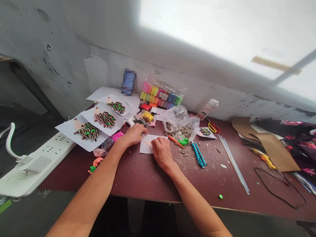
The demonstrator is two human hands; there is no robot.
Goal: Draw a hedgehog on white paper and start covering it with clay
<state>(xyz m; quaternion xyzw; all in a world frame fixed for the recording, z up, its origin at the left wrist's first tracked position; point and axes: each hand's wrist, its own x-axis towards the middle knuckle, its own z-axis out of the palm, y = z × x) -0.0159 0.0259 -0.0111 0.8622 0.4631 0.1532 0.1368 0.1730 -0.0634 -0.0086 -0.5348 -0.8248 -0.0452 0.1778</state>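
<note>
Two hands work low over our paper [146,148], which lies flat on the table [138,171]; our right [162,150] rests on it, perhaps steadying it. Whether our left [134,133], at its upper edge, grips anything, or our right does, we cannot tell.

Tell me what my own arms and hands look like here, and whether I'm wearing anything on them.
Your left forearm and right forearm are bare as far as they show, with no sleeves, watch or bracelet visible. Your left hand and right hand are ungloved. I can't make out any rings, but the fingers are small in the picture.
</note>
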